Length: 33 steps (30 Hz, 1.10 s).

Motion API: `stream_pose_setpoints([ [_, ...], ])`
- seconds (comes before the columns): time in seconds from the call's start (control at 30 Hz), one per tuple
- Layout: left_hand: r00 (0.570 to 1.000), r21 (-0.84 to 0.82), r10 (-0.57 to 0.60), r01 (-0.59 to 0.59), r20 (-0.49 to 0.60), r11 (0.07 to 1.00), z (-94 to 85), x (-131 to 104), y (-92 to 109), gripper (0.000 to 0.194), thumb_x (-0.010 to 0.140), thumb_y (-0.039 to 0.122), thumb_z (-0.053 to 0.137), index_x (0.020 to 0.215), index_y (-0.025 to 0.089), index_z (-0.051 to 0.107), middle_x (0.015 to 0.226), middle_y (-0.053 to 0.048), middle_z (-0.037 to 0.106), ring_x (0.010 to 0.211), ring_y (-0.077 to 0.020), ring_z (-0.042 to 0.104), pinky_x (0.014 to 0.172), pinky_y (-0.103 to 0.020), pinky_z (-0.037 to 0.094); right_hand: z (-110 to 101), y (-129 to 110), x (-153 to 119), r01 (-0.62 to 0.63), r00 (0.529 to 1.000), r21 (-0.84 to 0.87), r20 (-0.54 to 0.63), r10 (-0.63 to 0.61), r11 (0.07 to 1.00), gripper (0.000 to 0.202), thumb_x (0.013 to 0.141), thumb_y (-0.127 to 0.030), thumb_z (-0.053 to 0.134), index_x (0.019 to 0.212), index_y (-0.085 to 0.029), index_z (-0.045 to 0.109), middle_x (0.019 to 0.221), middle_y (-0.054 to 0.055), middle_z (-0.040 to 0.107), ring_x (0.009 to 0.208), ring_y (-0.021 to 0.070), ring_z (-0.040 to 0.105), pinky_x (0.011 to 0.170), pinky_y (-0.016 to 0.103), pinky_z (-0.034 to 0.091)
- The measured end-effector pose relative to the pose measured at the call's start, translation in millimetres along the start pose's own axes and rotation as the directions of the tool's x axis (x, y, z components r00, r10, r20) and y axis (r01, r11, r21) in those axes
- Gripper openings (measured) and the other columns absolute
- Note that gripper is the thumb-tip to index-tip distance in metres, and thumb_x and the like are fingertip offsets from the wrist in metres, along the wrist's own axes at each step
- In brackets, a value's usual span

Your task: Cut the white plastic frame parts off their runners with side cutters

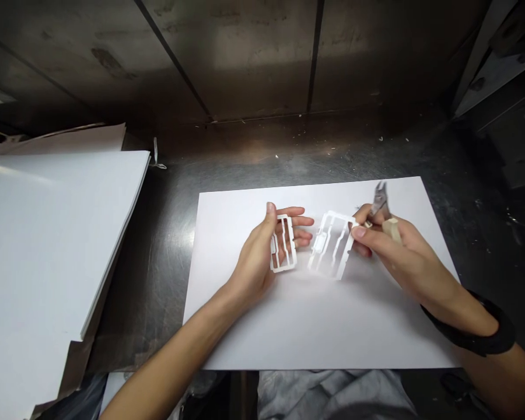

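Observation:
My left hand (256, 248) holds a white plastic frame (291, 251) with narrow inner bars against its palm. The thumb is on the near side, while the fingers stretch out behind it. Facing it, a second, similar white plastic frame (345, 256) is pinched by its upper right corner between the thumb and finger of my right hand (389, 242). That same hand also keeps a pair of side cutters (380, 201), jaws pointing up and cream handles partly hidden by the fingers. The two frames are apart, above a white sheet (332, 338).
The sheet lies on a dark metal worktop (166, 233). At left rises a stack of large white sheets (61, 233), a white tie (156, 153) by its corner. Small white scraps (277, 156) dot the worktop's back, below a metal wall (254, 64).

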<state>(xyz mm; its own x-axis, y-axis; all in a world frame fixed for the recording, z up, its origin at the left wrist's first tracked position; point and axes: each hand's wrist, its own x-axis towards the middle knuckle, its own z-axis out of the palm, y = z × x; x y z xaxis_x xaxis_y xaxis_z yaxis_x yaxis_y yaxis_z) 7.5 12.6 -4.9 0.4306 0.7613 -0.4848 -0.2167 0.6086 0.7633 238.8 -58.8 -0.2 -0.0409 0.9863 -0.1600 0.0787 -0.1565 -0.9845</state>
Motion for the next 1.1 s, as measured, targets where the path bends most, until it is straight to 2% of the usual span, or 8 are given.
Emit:
stream_pose_setpoints([
  [0.1, 0.975, -0.187, -0.219, 0.222, 0.036, 0.957, 0.9, 4, 3, 0.056, 0.112, 0.062, 0.055, 0.140, 0.016, 0.069, 0.134, -0.018, 0.076, 0.109, -0.0283, 0.079, 0.090, -0.042, 0.069, 1, -2, 3, -0.029, 0.997, -0.192, 0.067, 0.042, 0.981, 0.026, 0.119, -0.043, 0.064, 0.103, -0.024, 0.065, 0.087, -0.001, 0.055, 0.079, 0.0215, 0.051, 0.074, 0.033, 0.038],
  [0.17, 0.955, -0.205, -0.281, 0.296, 0.097, 0.933, 2.3, 3, 5, 0.046, 0.110, 0.046, 0.067, 0.143, 0.015, 0.066, 0.139, -0.020, 0.074, 0.116, -0.0319, 0.079, 0.094, -0.047, 0.069, 1, -6, 5, 0.009, 0.999, -0.375, -0.041, -0.026, 0.927, 0.024, 0.118, -0.044, 0.063, 0.106, -0.024, 0.067, 0.088, -0.001, 0.060, 0.076, 0.0217, 0.054, 0.070, 0.033, 0.038],
  [0.33, 0.969, -0.138, -0.235, 0.244, 0.081, 0.960, 4.4, 0, 8, 0.040, 0.099, 0.012, 0.077, 0.137, 0.012, 0.069, 0.147, -0.020, 0.071, 0.124, -0.0307, 0.077, 0.100, -0.040, 0.069, -15, -3, 11, -0.177, 0.890, -0.720, -0.408, -0.202, 0.671, 0.033, 0.111, -0.046, 0.065, 0.134, -0.022, 0.066, 0.091, 0.005, 0.070, 0.084, 0.0310, 0.068, 0.070, 0.036, 0.040],
  [0.5, 0.977, -0.155, -0.208, 0.213, 0.049, 0.965, 2.1, -2, 13, 0.035, 0.098, 0.015, 0.075, 0.133, 0.013, 0.074, 0.145, -0.020, 0.072, 0.123, -0.0333, 0.077, 0.101, -0.045, 0.069, -26, 11, 16, -0.301, 0.946, -0.857, -0.324, 0.019, 0.419, 0.023, 0.105, -0.036, 0.065, 0.123, -0.023, 0.067, 0.090, 0.006, 0.073, 0.074, 0.0325, 0.066, 0.062, 0.034, 0.033],
  [0.63, 0.971, -0.214, -0.227, 0.237, 0.072, 0.948, 0.3, -4, 15, 0.031, 0.099, 0.020, 0.071, 0.128, 0.012, 0.077, 0.138, -0.019, 0.076, 0.123, -0.0340, 0.077, 0.101, -0.046, 0.069, -27, 10, 18, -0.283, 0.954, -0.699, -0.276, 0.117, 0.657, 0.016, 0.102, -0.041, 0.069, 0.105, -0.025, 0.068, 0.083, 0.002, 0.071, 0.071, 0.0283, 0.064, 0.060, 0.033, 0.036],
  [0.77, 0.970, -0.251, -0.224, 0.241, 0.093, 0.938, 0.2, -6, 16, 0.033, 0.102, 0.021, 0.066, 0.132, 0.012, 0.076, 0.141, -0.019, 0.074, 0.126, -0.0343, 0.075, 0.102, -0.047, 0.068, -26, 1, 21, -0.049, 0.947, -0.166, -0.320, -0.006, 0.985, 0.054, 0.104, -0.050, 0.079, 0.150, -0.029, 0.061, 0.135, 0.008, 0.073, 0.097, 0.0297, 0.071, 0.080, 0.038, 0.053],
  [0.87, 0.970, -0.293, -0.217, 0.240, 0.109, 0.926, 1.0, -6, 17, 0.034, 0.103, 0.023, 0.064, 0.134, 0.011, 0.075, 0.142, -0.019, 0.074, 0.127, -0.0346, 0.075, 0.103, -0.048, 0.067, -21, -3, 20, 0.054, 0.924, -0.072, -0.376, -0.077, 0.996, 0.063, 0.107, -0.045, 0.081, 0.163, -0.034, 0.052, 0.148, 0.008, 0.067, 0.097, 0.0275, 0.070, 0.089, 0.040, 0.054],
  [1.1, 0.965, -0.414, -0.133, 0.220, 0.227, 0.883, 0.7, -6, 17, 0.040, 0.109, 0.031, 0.058, 0.142, 0.012, 0.071, 0.151, -0.019, 0.069, 0.140, -0.0344, 0.067, 0.112, -0.044, 0.061, -5, -2, 12, 0.006, 0.995, -0.262, -0.094, -0.032, 0.965, 0.024, 0.118, -0.045, 0.066, 0.111, -0.022, 0.070, 0.100, 0.003, 0.069, 0.096, 0.0260, 0.063, 0.082, 0.033, 0.048],
])
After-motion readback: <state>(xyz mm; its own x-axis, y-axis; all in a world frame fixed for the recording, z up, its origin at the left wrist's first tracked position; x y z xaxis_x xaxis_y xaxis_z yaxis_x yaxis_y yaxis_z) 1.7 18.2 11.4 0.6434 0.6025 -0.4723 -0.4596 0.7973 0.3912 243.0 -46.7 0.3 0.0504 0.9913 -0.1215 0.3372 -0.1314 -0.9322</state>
